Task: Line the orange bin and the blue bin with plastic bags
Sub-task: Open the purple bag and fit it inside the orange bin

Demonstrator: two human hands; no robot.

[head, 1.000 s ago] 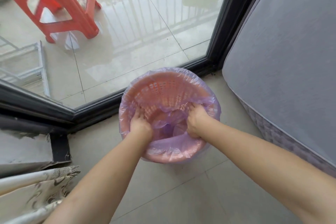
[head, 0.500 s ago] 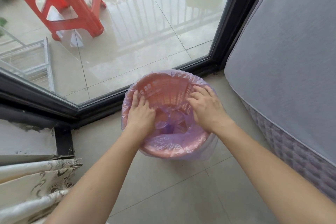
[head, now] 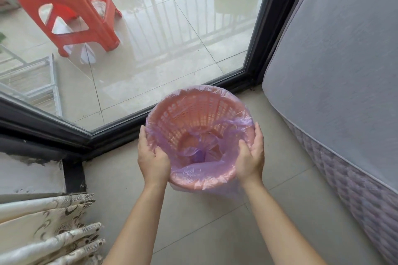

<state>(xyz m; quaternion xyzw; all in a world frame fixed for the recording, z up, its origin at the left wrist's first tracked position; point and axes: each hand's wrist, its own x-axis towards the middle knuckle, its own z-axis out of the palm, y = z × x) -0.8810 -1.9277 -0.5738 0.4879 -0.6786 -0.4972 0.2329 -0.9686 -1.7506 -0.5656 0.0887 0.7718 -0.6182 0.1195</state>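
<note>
The orange bin (head: 193,112), a slotted plastic basket, stands on the tiled floor by the glass door. A thin purple plastic bag (head: 200,155) lines its inside and folds over the rim all round. My left hand (head: 151,157) rests against the rim's left side, thumb over the edge. My right hand (head: 252,155) cups the rim's right side, thumb inside. Both hands hold the bin by its bag-covered rim. No blue bin is in view.
A grey mattress (head: 336,71) leans on the right, close to the bin. The black door frame (head: 265,28) and glass run behind it. Outside stand a red stool (head: 64,6) and a metal rack (head: 32,79). A patterned curtain (head: 47,228) hangs at lower left.
Both hands came out of the bin, where they were pressing the bag down, and moved to the outside of the rim on either side.
</note>
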